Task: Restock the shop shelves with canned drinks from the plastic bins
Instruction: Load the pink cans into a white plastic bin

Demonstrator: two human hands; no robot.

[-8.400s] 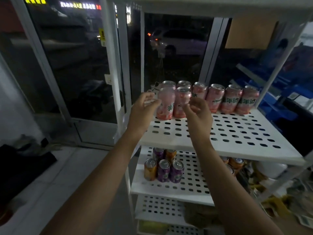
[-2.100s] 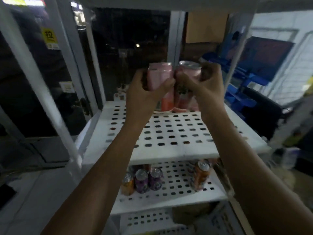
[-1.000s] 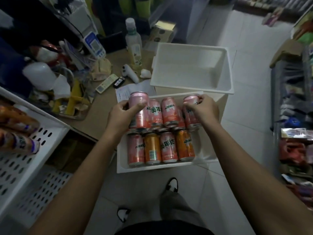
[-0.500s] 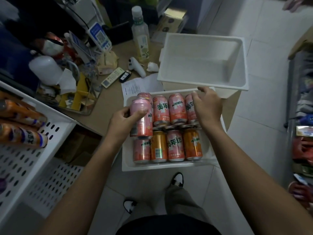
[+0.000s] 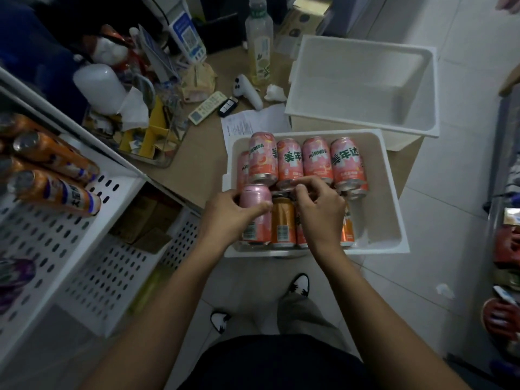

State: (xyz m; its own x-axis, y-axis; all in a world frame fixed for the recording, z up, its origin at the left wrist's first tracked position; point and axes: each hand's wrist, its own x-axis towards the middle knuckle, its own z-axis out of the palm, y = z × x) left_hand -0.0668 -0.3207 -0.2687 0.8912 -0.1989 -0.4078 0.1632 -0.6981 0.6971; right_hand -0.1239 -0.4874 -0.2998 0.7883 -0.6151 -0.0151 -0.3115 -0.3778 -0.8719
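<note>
A white plastic bin (image 5: 394, 220) on the counter edge holds pink and orange drink cans. A back row of pink cans (image 5: 289, 161) lies across its far half. My left hand (image 5: 225, 220) grips a pink can (image 5: 254, 205) at the bin's front left, next to an orange can (image 5: 282, 220). My right hand (image 5: 318, 212) curls its fingers over the top of a pink can (image 5: 298, 223) in the front row; the hand hides most of it. Another orange can (image 5: 348, 230) shows to the right of that hand.
An empty white bin (image 5: 363, 80) stands behind the full one. The perforated white shelf (image 5: 84, 220) is on my left with orange cans (image 5: 53, 192) and a purple can (image 5: 14, 277). Bottle (image 5: 259, 49), remote and clutter cover the counter. My feet are on the tiled floor below.
I turned from the shelf to the bin. In the last half second my left hand brought its pink can nearer to the front row, and my right hand moved from the far right can to the front row.
</note>
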